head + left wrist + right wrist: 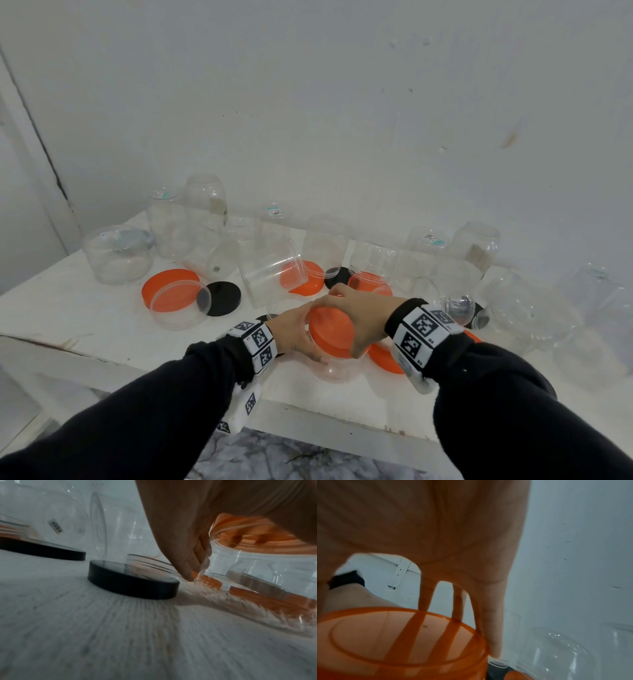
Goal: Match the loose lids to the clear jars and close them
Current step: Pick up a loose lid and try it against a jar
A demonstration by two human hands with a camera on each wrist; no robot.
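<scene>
A short clear jar [334, 366] stands near the table's front edge with an orange lid [330, 332] on its mouth. My right hand [356, 317] arches over the lid, fingers curled round its rim; the right wrist view shows the lid [399, 639] under my spread fingers [494, 628]. My left hand [296, 329] wraps the jar's left side, its fingers [183, 561] pressed against the clear wall [248, 566]. Whether the lid is fully seated I cannot tell.
Many clear jars [205, 205] stand or lie along the back of the white table [85, 329]. Loose orange lids [171, 286] and black lids [222, 298] lie among them; another orange lid [387, 359] sits under my right wrist. A black lid [133, 580] lies left of my left hand.
</scene>
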